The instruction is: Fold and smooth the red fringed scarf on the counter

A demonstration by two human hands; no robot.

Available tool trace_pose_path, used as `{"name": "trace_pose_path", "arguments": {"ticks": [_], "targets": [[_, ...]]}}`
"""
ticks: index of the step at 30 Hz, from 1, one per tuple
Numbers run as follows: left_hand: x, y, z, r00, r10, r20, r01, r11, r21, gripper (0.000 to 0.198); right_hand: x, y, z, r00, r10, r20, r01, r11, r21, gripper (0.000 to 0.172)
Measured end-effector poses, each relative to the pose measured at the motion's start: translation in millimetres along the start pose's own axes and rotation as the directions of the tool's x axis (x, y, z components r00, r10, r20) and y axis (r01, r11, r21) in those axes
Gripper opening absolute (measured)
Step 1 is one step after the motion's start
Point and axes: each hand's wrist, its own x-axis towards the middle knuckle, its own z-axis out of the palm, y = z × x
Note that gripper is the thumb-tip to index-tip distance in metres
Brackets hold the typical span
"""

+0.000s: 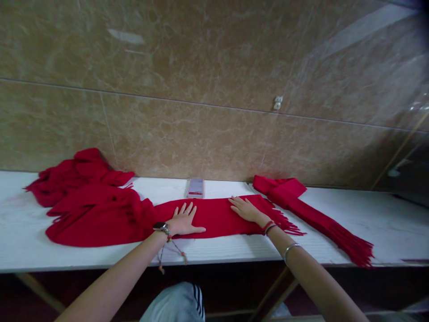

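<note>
A red fringed scarf (217,219) lies on the white table, its right part flat and its left part bunched in loose folds. My left hand (184,221) rests palm down on the flat part with the fingers spread. Farther right, near the fringe, my right hand (246,209) also lies flat on the cloth, fingers stretched out. Neither hand grips anything. To the right of the fringe is a second red scarf (315,214), folded into a narrow strip with its tassels toward the front edge.
More crumpled red cloth (77,172) is heaped at the back left. A phone (195,188) with a lit screen lies behind the flat scarf. The white table (221,255) runs along a brown marbled wall (187,134), which bears a small white fixture (278,102).
</note>
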Motion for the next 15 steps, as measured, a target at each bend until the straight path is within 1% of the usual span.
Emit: {"name": "trace_pose_path", "arguments": {"ticks": [2,4,6,8,10,11,12,13,14,15], "targets": [[0,-1,-0.8,1.0,0.002,0.009,-0.002,1.0,0.012,0.108,-7,19,6,0.999,0.044,-0.002,-0.044,0.998,-0.036,0.047],[0,-1,-1.4,1.0,0.003,0.015,-0.004,1.0,0.025,0.106,-18,46,9,0.994,0.109,0.001,-0.109,0.991,-0.072,0.045],[0,-1,-1.8,1.0,0.001,0.021,-0.002,0.999,0.032,0.106,-28,70,6,0.982,0.186,0.034,-0.183,0.98,-0.077,0.042],[0,-1,-2.2,1.0,-0.004,0.031,0.003,0.999,0.033,0.107,-34,82,-1,0.96,0.278,0.042,-0.275,0.959,-0.07,0.042],[0,0,-3.0,0.999,-0.006,0.041,0.004,0.999,0.035,0.107,-33,76,-9,0.946,0.321,-0.032,-0.323,0.945,-0.048,0.045],[0,0,-3.5,0.999,-0.005,0.043,0.003,0.999,0.037,0.107,-31,66,-13,0.952,0.293,-0.086,-0.296,0.955,-0.029,0.048],[0,0,-4.0,0.999,-0.004,0.044,0.002,0.999,0.038,0.106,-28,52,-16,0.963,0.229,-0.142,-0.233,0.973,-0.006,0.05],[-1,0,-4.6,0.999,-0.003,0.043,0.002,0.999,0.038,0.106,-24,35,-18,0.975,0.136,-0.175,-0.135,0.991,0.02,0.051],[-1,1,-5.2,0.999,-0.004,0.043,0.003,0.999,0.037,0.105,-21,17,-18,0.982,0.019,-0.186,-0.011,0.999,0.041,0.051],[-1,1,-5.6,0.999,-0.006,0.044,0.004,0.999,0.035,0.105,-18,-2,-18,0.978,-0.076,-0.193,0.09,0.994,0.065,0.051]]}}
